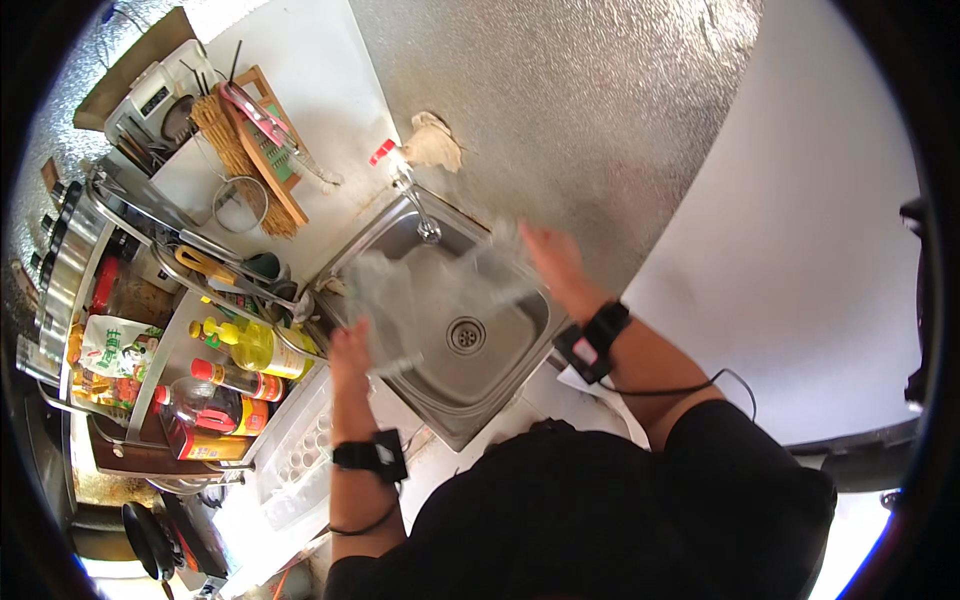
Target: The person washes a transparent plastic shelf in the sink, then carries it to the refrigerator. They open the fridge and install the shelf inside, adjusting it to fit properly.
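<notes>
Over the steel sink [455, 385], a see-through plastic container [385, 310] is smeared by motion. It looks like two clear parts, one near each hand; whether they join I cannot make out. My left hand [350, 355] grips the left part at its near edge, with the fingers blurred. On the other side, my right hand [555, 262] is closed on the outer edge of the right part [495, 270]. Beyond them a tap [405, 175] with a red handle stands at the sink's far corner. Below the container, the drain [465, 336] shows in the basin.
Left of the sink stands a rack [170, 370] with several sauce and oil bottles. A straw brush [225, 135] and pink-handled tongs [260, 115] hang behind it. An egg tray [305, 450] lies beside my left forearm. A cable runs from the black band [605, 325] on my right wrist.
</notes>
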Tool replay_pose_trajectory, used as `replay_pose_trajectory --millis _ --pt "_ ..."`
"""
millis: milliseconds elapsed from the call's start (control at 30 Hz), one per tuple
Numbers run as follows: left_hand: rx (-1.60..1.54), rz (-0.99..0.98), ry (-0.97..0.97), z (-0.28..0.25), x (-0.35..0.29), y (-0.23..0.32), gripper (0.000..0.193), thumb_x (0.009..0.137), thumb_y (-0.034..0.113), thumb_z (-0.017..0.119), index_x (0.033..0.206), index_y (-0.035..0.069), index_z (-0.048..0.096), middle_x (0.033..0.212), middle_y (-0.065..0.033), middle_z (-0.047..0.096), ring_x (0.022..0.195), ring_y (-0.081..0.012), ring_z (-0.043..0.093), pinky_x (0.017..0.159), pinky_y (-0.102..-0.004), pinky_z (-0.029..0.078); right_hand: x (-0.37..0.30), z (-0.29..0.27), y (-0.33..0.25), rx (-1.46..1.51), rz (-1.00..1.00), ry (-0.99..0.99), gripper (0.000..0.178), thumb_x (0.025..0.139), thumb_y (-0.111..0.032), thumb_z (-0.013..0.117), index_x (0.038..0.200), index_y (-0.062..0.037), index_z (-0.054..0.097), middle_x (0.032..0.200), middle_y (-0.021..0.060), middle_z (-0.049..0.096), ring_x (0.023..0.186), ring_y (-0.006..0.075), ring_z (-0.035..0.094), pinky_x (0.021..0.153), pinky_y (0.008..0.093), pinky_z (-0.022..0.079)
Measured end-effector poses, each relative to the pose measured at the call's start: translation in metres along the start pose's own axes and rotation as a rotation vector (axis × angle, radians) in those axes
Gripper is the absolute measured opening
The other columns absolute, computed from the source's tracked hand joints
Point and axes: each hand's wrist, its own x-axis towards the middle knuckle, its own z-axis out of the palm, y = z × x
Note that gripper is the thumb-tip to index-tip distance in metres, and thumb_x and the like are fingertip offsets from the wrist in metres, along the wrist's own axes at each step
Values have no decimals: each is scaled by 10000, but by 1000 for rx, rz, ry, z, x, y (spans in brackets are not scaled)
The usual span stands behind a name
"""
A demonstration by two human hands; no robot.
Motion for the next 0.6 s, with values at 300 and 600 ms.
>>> replay_pose_trajectory --millis 300,600 --pt "-7 244 36 -13 33 1 363 796 448 595 745 95 527 661 4 530 584 -141 485 573 -286 410 -25 0 9 -314 3 110 451 875 -440 456 740 -25 571 554 41 483 567 177 480 562 321 413" --pt "-1205 54 -587 -47 55 12 289 850 442 546 711 199 473 648 79 387 592 -61 407 523 -248 348 -44 -36 24 892 405 130 352 850 -377 522 939 -38 556 699 70 510 598 198 511 582 355 439"
